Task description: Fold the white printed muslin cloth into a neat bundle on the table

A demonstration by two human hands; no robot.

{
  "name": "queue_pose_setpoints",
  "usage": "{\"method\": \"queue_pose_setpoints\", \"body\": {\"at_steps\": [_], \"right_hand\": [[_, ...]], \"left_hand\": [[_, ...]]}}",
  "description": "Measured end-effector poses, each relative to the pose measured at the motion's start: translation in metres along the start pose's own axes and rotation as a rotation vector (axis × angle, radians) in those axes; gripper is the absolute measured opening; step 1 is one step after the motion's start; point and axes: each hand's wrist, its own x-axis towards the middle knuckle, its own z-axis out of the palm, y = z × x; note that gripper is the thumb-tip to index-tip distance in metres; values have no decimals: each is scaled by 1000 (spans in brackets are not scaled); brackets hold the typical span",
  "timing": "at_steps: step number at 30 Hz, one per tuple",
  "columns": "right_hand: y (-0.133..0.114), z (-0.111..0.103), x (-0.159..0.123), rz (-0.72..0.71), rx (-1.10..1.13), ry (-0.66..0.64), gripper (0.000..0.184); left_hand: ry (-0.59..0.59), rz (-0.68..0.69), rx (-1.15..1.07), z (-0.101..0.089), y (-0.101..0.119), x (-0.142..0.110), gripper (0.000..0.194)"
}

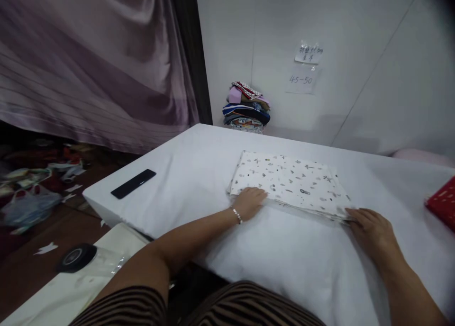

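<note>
A folded white cloth with a small scattered print (287,179) lies on the white-covered table. My left hand (250,203), with a bracelet at its wrist, rests at the cloth's near left corner. Its fingers lie flat over the near edge and point to the right; the thumb is hidden. At the near right corner, my right hand (373,231) has its fingers closed on the cloth's edge. Several layers show along the near edge between both hands.
A black phone (133,183) lies on the table's left side. Folded fabrics (247,107) are stacked by the wall. Red fabric (442,203) sits at the right edge. A clear container with a black lid (76,257) lies lower left, above a littered floor. A purple curtain (106,65) hangs behind.
</note>
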Motion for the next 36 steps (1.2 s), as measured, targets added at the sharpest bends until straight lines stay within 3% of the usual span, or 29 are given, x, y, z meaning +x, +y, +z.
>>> {"method": "queue_pose_setpoints", "body": {"at_steps": [5, 7, 9, 11, 15, 21, 24, 29, 34, 36], "right_hand": [[-14, -2, 5, -23, 10, 2, 36], [-18, -3, 6, -25, 27, -33, 34], [-20, -2, 7, -9, 41, -61, 33], [-20, 0, 6, 6, 45, -76, 32], [-16, 4, 3, 16, 46, -69, 32], [-18, 7, 4, -28, 19, -44, 37], [-23, 7, 7, -21, 40, -49, 37], [-26, 7, 8, -13, 59, -104, 36], [-24, 8, 7, -5, 68, -119, 37], [-25, 7, 7, -25, 50, -111, 38]], "left_hand": [[176, -525, -64, -24, -45, -51, 21], [146, -717, -148, -27, -51, -54, 29], [79, -820, -233, -27, -52, -50, 40], [23, -867, -291, -26, -50, -43, 44], [-4, -933, -352, -23, -50, -30, 33], [38, -933, -365, -37, -77, -10, 31], [3, -950, -315, -39, -86, -4, 28], [-84, -956, -242, -27, -84, -6, 23], [-94, -964, -213, -25, -79, -11, 22], [-46, -969, -190, -24, -75, -14, 22]]}}
